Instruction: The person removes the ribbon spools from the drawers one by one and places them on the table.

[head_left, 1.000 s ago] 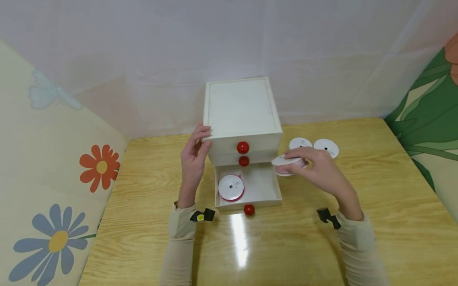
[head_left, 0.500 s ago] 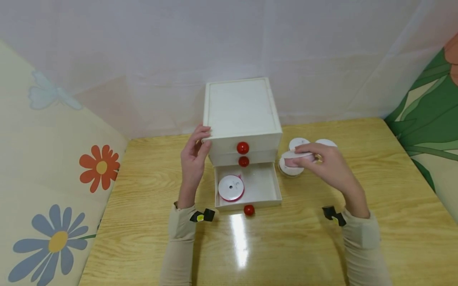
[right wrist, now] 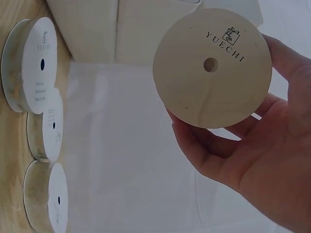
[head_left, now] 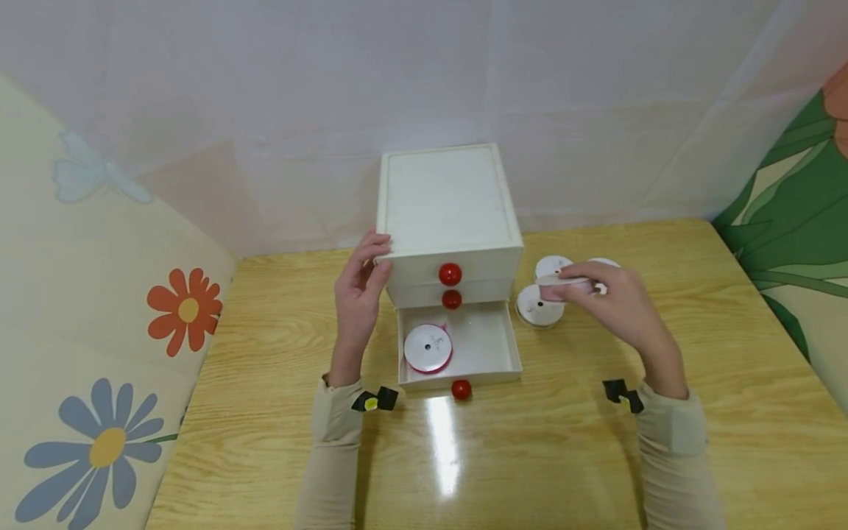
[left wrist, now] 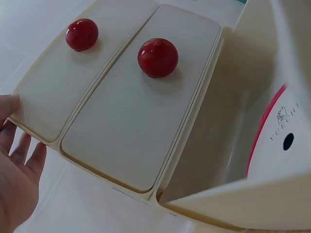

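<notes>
A ribbon spool (head_left: pixel 556 288) with pink ribbon and white discs is pinched between the thumb and fingers of my right hand (head_left: pixel 616 302). It is raised and overlaps one of the spools on the table in the head view; its printed disc (right wrist: pixel 212 73) faces the right wrist camera. My left hand (head_left: pixel 360 294) grips the left front corner of a white drawer cabinet (head_left: pixel 447 199), thumb at the front and fingers along the side. The cabinet's bottom drawer (head_left: pixel 483 342) is pulled out. Inside it, on the left, lies a spool of dark pink ribbon (head_left: pixel 428 347).
Right of the cabinet, several pale spools lie on the wooden table (head_left: pixel 530 442), among them a near spool (head_left: pixel 538 313) and a back spool (head_left: pixel 550 263). The upper drawers, with red knobs (head_left: pixel 450 274), are closed. A white cloth (head_left: pixel 298 110) hangs behind.
My right hand has moved the pink spool to the right and slightly back, tilting it nearer to edge-on and uncovering the near spool. My left hand and the drawer have stayed put.
</notes>
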Action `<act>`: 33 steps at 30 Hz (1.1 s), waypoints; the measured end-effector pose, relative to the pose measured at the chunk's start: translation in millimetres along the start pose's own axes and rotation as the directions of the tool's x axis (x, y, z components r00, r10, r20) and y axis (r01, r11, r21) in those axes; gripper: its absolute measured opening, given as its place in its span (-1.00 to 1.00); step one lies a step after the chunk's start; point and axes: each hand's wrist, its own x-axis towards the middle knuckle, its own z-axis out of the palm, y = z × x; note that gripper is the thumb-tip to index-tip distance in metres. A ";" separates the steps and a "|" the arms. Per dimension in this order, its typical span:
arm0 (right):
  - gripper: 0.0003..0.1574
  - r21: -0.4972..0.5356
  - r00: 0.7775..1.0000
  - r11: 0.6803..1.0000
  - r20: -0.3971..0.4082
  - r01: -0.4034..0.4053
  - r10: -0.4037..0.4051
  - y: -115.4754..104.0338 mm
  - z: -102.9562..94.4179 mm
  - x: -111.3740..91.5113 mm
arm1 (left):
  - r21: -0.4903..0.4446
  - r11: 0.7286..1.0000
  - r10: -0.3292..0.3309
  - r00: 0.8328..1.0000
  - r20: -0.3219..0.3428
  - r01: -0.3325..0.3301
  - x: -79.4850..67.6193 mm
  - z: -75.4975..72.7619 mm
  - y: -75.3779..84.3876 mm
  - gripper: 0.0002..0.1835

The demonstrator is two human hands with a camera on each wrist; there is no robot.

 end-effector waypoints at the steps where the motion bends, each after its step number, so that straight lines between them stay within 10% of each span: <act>1: -0.62 -0.006 1.000 1.000 -0.001 -0.004 0.004 1.4 -0.2 0.6 | 0.002 1.000 -0.002 1.000 -0.001 0.002 0.0 0.1 0.4 -0.61; 33: -0.54 -0.100 0.990 0.987 0.055 -0.125 0.130 48.1 -9.3 6.1 | 0.013 1.000 -0.010 1.000 -0.006 0.010 -1.4 0.7 1.3 -0.73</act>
